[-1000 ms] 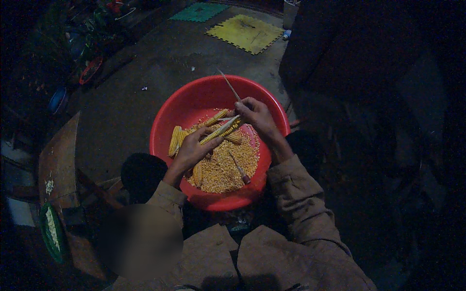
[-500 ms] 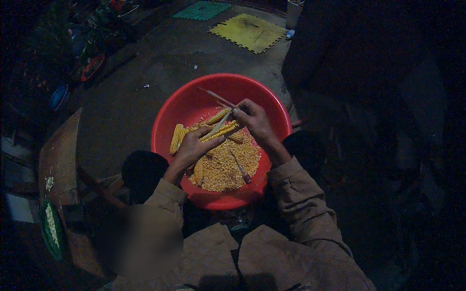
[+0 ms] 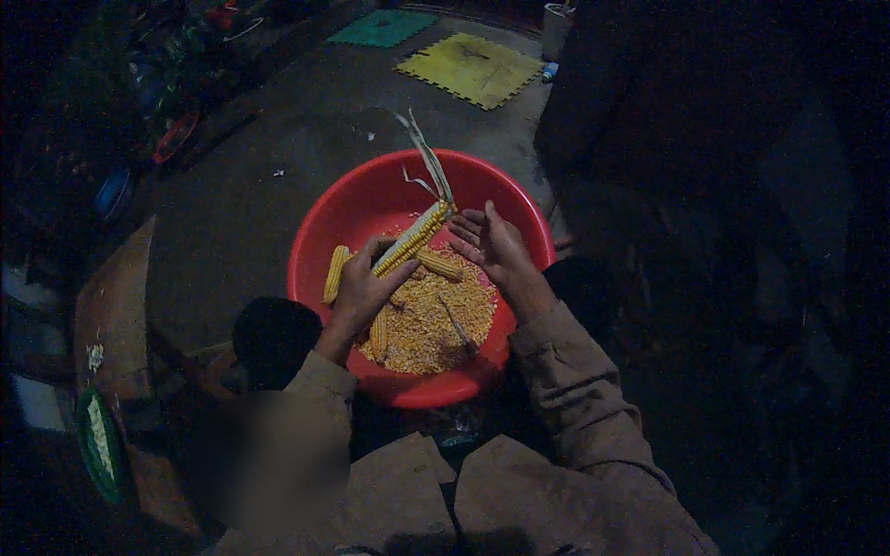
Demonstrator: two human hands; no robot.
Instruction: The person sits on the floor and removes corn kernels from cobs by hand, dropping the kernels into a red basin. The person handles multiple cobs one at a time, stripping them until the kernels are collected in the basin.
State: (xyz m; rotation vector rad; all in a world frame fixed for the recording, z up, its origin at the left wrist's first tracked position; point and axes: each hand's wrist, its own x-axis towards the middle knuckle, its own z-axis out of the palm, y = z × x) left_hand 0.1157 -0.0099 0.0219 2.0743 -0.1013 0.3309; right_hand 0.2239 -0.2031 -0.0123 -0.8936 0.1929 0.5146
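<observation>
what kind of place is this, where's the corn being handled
Probably a dim room or shed at a home, though the dark hides much: interlocking foam mats lie on a bare grey floor, near a red plastic basin of corn kernels.

Dim light leaves the right side of the room nearly black. A grey, bare-looking floor (image 3: 250, 232) carries scattered pale scraps. Beyond lie a yellow interlocking foam mat (image 3: 473, 72) and a green one (image 3: 383, 29), near a pale bucket (image 3: 554, 35). At left stands a brown wooden tabletop (image 3: 113, 306); farther back, a blue basin (image 3: 113, 193) sits near shadowy clutter.
</observation>
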